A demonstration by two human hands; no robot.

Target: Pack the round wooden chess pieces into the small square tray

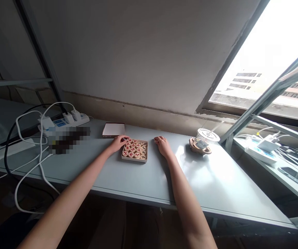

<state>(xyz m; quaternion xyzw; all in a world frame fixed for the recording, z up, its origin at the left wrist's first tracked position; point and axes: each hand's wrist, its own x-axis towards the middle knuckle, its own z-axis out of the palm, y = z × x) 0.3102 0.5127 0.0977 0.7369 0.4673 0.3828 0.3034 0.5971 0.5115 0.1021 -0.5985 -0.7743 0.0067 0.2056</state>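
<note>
A shallow open box (134,159) of round wooden Chinese chess pieces (137,149) sits in the middle of the desk. The pieces lie in rows, most with red characters and some on the right with dark ones. My left hand (118,142) is at the box's far left corner, fingers bent against its edge. To the right of the box, apart from it, my right hand (162,144) rests on the desk with its fingers curled in. Whatever may be in those fingers is hidden. Behind my left hand lies the box lid (114,129), its pale inside facing up.
On the right stands a clear plastic cup (205,139) with a straw, set in a brown holder (194,148). Power strips (80,119) and looping white cables (41,166) occupy the left side. A phone (297,176) and more cables lie on a right-hand shelf.
</note>
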